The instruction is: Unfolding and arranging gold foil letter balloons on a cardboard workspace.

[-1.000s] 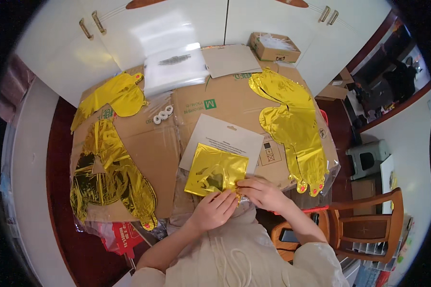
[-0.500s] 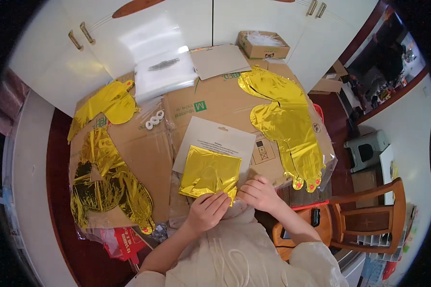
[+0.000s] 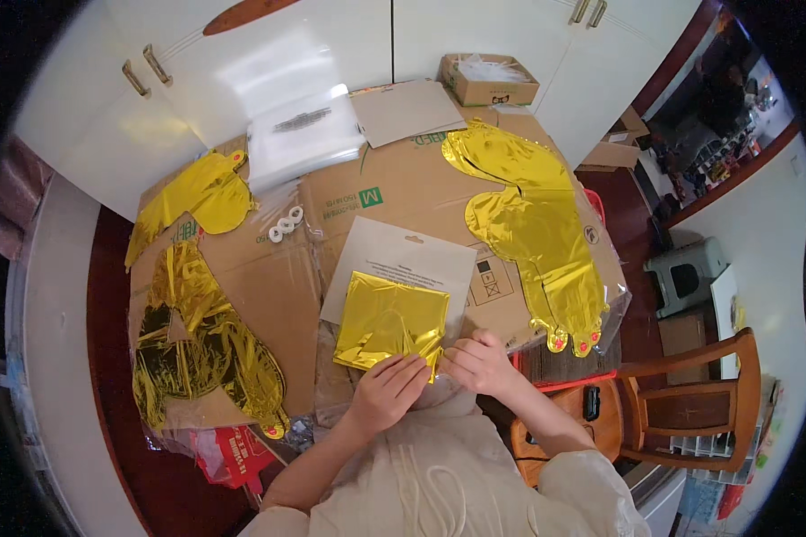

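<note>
Just ahead of the hands: a folded gold foil sheet is being held down on flattened cardboard.
Left hand: fingers are being pressed flat on its near edge.
Right hand: the near corner is being pinched.
Under the sheet's far edge: a grey backing card is lying.

folded foil on backing card, card on cardboard
</note>
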`<action>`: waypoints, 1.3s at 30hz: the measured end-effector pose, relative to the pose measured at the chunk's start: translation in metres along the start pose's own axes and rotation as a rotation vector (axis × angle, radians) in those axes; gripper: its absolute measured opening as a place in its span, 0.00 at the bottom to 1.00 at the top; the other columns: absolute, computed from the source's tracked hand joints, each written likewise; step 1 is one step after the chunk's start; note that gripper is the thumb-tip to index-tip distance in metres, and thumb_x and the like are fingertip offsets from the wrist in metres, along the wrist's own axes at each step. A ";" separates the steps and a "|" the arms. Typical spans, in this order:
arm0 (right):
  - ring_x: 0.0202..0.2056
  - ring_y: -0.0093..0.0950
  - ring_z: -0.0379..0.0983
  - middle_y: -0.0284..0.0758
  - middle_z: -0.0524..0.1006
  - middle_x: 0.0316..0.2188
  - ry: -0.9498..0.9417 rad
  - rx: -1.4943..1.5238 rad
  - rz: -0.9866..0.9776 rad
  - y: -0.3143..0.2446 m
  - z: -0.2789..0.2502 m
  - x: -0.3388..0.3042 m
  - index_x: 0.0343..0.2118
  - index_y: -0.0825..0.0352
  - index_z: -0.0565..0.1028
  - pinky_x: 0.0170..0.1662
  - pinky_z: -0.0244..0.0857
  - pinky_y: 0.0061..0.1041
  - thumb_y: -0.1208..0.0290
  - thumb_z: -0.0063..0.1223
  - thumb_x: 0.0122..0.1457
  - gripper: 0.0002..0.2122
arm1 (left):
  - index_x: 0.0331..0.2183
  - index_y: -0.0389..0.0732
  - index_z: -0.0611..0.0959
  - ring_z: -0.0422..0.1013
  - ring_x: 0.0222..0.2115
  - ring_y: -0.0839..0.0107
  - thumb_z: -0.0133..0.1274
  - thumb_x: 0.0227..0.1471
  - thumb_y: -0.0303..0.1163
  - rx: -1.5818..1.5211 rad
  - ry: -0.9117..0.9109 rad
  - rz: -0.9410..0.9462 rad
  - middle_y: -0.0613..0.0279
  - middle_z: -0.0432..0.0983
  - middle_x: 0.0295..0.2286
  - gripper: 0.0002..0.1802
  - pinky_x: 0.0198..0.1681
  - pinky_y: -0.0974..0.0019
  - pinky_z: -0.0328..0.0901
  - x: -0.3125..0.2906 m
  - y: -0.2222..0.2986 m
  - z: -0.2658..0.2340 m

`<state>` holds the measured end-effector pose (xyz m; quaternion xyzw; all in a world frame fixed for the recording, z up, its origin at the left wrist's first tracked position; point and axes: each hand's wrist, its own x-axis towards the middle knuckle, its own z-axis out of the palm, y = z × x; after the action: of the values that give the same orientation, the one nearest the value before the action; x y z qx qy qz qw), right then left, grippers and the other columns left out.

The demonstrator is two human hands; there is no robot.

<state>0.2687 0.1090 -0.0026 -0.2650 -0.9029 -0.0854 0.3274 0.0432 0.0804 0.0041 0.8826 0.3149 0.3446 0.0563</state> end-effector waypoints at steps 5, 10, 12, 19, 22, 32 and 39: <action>0.36 0.21 0.71 0.25 0.75 0.30 -0.009 -0.037 -0.033 -0.001 -0.003 0.002 0.24 0.60 0.76 0.36 0.58 0.26 0.70 0.61 0.42 0.05 | 0.36 0.35 0.82 0.75 0.43 0.63 0.56 0.44 0.26 -0.020 -0.025 -0.016 0.56 0.78 0.39 0.13 0.48 0.59 0.69 0.004 0.000 -0.002; 0.34 0.20 0.69 0.23 0.72 0.27 -0.010 -0.040 -0.024 -0.003 0.000 0.000 0.23 0.58 0.76 0.35 0.56 0.25 0.70 0.62 0.41 0.05 | 0.39 0.36 0.81 0.74 0.43 0.64 0.52 0.46 0.28 -0.006 -0.054 -0.017 0.57 0.77 0.40 0.16 0.50 0.60 0.67 0.004 0.000 -0.003; 0.33 0.19 0.67 0.22 0.70 0.25 -0.008 -0.038 -0.013 -0.004 0.001 0.000 0.23 0.58 0.76 0.35 0.56 0.25 0.70 0.62 0.41 0.05 | 0.38 0.36 0.82 0.75 0.44 0.64 0.53 0.45 0.28 -0.016 -0.054 -0.020 0.56 0.78 0.40 0.14 0.49 0.59 0.68 0.004 0.000 -0.002; 0.29 0.19 0.63 0.20 0.64 0.21 -0.016 -0.042 0.030 -0.006 0.001 -0.003 0.26 0.58 0.79 0.34 0.54 0.24 0.69 0.60 0.40 0.07 | 0.38 0.37 0.82 0.74 0.45 0.65 0.53 0.46 0.28 0.004 -0.073 0.009 0.56 0.78 0.41 0.14 0.51 0.59 0.67 0.000 -0.001 0.001; 0.27 0.19 0.63 0.20 0.66 0.22 -0.026 -0.050 0.038 -0.005 0.001 -0.004 0.25 0.57 0.79 0.34 0.54 0.25 0.69 0.63 0.39 0.07 | 0.36 0.37 0.82 0.75 0.42 0.66 0.54 0.45 0.28 0.013 -0.054 0.034 0.57 0.79 0.38 0.13 0.49 0.60 0.68 0.002 -0.003 0.000; 0.28 0.20 0.61 0.20 0.66 0.20 -0.095 -0.118 0.130 -0.011 -0.005 0.005 0.27 0.57 0.80 0.35 0.52 0.27 0.68 0.63 0.39 0.09 | 0.38 0.37 0.82 0.75 0.44 0.65 0.53 0.46 0.28 -0.006 -0.072 0.005 0.56 0.79 0.40 0.14 0.50 0.58 0.67 0.000 -0.001 0.000; 0.27 0.22 0.62 0.22 0.63 0.19 -0.088 -0.108 0.208 -0.015 -0.005 0.008 0.25 0.59 0.77 0.31 0.53 0.25 0.69 0.60 0.39 0.07 | 0.35 0.38 0.82 0.75 0.42 0.66 0.55 0.46 0.29 0.041 -0.047 0.053 0.58 0.79 0.37 0.11 0.49 0.59 0.67 0.002 -0.002 0.000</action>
<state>0.2586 0.0977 0.0065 -0.3780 -0.8781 -0.0880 0.2799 0.0433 0.0832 0.0051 0.8994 0.2970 0.3186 0.0363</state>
